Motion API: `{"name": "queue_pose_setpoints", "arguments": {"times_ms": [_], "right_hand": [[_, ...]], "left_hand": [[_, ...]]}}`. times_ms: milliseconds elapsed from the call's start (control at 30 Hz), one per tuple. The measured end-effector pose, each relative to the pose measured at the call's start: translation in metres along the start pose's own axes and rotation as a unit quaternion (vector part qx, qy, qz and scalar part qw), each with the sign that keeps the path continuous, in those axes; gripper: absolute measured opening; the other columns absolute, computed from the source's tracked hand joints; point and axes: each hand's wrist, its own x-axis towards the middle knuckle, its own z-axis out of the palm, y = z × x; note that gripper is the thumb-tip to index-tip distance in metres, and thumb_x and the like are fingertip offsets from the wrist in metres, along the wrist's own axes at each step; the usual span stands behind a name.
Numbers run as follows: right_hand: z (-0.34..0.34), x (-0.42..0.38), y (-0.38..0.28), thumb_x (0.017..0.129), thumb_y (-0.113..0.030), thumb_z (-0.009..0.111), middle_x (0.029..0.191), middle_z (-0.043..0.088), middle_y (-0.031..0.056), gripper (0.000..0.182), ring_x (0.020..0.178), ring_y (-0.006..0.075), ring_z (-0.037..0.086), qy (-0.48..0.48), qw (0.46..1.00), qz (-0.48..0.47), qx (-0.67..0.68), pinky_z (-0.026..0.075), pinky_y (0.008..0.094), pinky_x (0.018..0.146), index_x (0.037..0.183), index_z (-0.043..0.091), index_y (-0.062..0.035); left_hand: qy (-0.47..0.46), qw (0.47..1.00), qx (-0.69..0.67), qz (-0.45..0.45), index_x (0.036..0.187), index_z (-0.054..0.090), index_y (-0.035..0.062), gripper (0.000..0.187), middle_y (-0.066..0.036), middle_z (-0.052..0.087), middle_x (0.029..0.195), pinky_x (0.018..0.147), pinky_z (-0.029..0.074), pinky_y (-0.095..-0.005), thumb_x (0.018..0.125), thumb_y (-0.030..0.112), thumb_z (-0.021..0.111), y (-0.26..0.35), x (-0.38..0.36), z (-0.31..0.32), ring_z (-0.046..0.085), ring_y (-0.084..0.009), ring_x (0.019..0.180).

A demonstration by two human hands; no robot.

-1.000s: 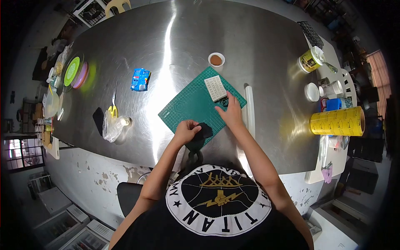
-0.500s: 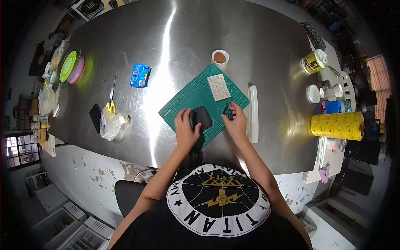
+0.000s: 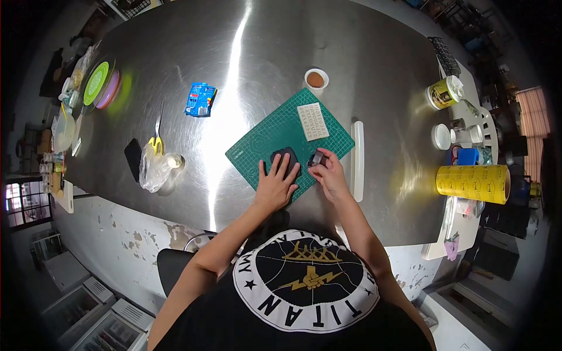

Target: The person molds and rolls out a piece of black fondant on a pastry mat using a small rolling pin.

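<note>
A green cutting mat (image 3: 275, 130) lies on the steel table (image 3: 246, 58). A black flat piece (image 3: 285, 154) rests on the mat's near part. My left hand (image 3: 276, 183) lies flat on it with fingers spread. My right hand (image 3: 329, 172) pinches a small dark object (image 3: 317, 158) just to the right of the black piece. A white lettered block (image 3: 312, 121) sits on the far right part of the mat.
A small cup of brown stuff (image 3: 316, 78) stands beyond the mat. A white bar (image 3: 357, 159) lies right of it. Yellow roll (image 3: 473, 183), tin (image 3: 443, 92) and jars are at the right. Scissors (image 3: 156, 140), plastic bag (image 3: 153, 169), blue packet (image 3: 199, 99) are left.
My left hand brought the black piece from the table edge onto the mat and flattened on it. My right hand left the lettered block, picked up the small dark object and drew it nearer.
</note>
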Motion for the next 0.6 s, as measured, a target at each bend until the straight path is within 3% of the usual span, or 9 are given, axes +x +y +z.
{"name": "queue_pose_setpoints", "arguments": {"times_ms": [133,200,333,400,433,467,533,567,600], "right_hand": [[-0.002,0.001,-0.004,0.077,0.008,0.051,0.101,0.055,0.0098,0.04,0.092,0.0208,0.058,-0.024,0.997,0.023,0.069,0.05,0.028,0.082,0.115,0.045,-0.0036],[-0.002,0.007,-0.005,0.078,0.005,0.057,0.096,0.056,0.0068,0.04,0.088,0.0158,0.058,-0.04,0.99,0.031,0.129,0.05,0.0251,0.078,0.115,0.045,-0.0021],[0.003,0.017,-0.002,0.078,0.001,0.063,0.099,0.056,0.0083,0.038,0.091,0.0175,0.058,-0.047,0.997,0.0,0.064,0.051,0.0256,0.077,0.113,0.049,-0.0007],[0.004,0.024,-0.001,0.075,0.0,0.067,0.105,0.057,0.0095,0.04,0.095,0.0194,0.058,-0.122,0.959,-0.141,-0.211,0.051,0.0279,0.078,0.113,0.053,-0.0011],[0.012,0.019,-0.009,0.075,0.0,0.067,0.105,0.057,0.0095,0.04,0.095,0.0194,0.058,-0.121,0.96,-0.139,-0.211,0.051,0.0279,0.078,0.113,0.053,-0.0011],[0.02,0.012,-0.017,0.074,-0.001,0.066,0.108,0.057,0.0102,0.041,0.098,0.021,0.058,-0.124,0.926,-0.178,-0.308,0.05,0.03,0.08,0.113,0.054,-0.0023],[0.025,0.012,-0.022,0.073,-0.001,0.066,0.111,0.058,0.011,0.042,0.102,0.0225,0.057,-0.127,0.882,-0.212,-0.401,0.049,0.0321,0.083,0.113,0.055,-0.0036],[0.025,0.016,-0.021,0.07,-0.001,0.067,0.112,0.057,0.0115,0.046,0.103,0.0254,0.056,-0.168,0.828,-0.261,-0.467,0.047,0.0333,0.085,0.114,0.055,-0.0048],[0.026,0.021,-0.02,0.067,0.0,0.068,0.113,0.057,0.0121,0.05,0.104,0.0282,0.055,-0.208,0.764,-0.308,-0.528,0.045,0.0346,0.087,0.115,0.055,-0.006]], "left_hand": [[0.012,1.0,-0.002,-0.01,0.132,0.04,0.009,0.055,-0.015,0.028,0.142,0.102,0.014,-0.0609,0.085,0.037,0.049,0.004,0.001,0.002,0.025,-0.0328,0.131],[0.01,1.0,-0.018,0.015,0.131,0.04,0.0081,0.053,-0.016,0.028,0.142,0.1,0.018,-0.0612,0.085,0.03,0.051,0.003,0.003,0.002,0.025,-0.0338,0.131],[-0.016,0.991,-0.086,0.097,0.129,0.043,0.0074,0.05,-0.015,0.03,0.141,0.102,0.021,-0.0557,0.082,0.02,0.054,0.002,-0.009,0.008,0.027,-0.0315,0.131],[-0.071,0.976,-0.15,0.14,0.127,0.045,0.0069,0.049,-0.015,0.037,0.137,0.104,0.023,-0.051,0.079,0.01,0.056,0.0,-0.019,0.005,0.032,-0.0291,0.129],[-0.002,0.968,-0.217,0.124,0.119,0.051,0.0053,0.044,-0.014,0.048,0.127,0.101,0.03,-0.0484,0.076,0.002,0.057,-0.001,-0.024,0.007,0.046,-0.0291,0.118],[-0.004,0.968,-0.218,0.123,0.119,0.051,0.0053,0.044,-0.014,0.048,0.127,0.101,0.03,-0.0484,0.076,0.002,0.057,-0.004,-0.026,0.01,0.046,-0.0291,0.118],[0.176,0.934,-0.308,0.033,0.111,0.055,0.0039,0.038,-0.014,0.057,0.114,0.091,0.041,-0.0424,0.074,0.0,0.06,-0.007,-0.026,0.01,0.057,-0.0297,0.102],[0.223,0.926,-0.302,-0.039,0.105,0.058,0.0034,0.034,-0.012,0.062,0.101,0.08,0.046,-0.0358,0.072,0.001,0.065,-0.007,-0.026,0.009,0.06,-0.0275,0.089],[0.223,0.926,-0.302,-0.04,0.105,0.058,0.0034,0.034,-0.012,0.062,0.101,0.08,0.046,-0.0358,0.072,0.001,0.065,-0.008,-0.021,0.006,0.06,-0.0275,0.089]]}}
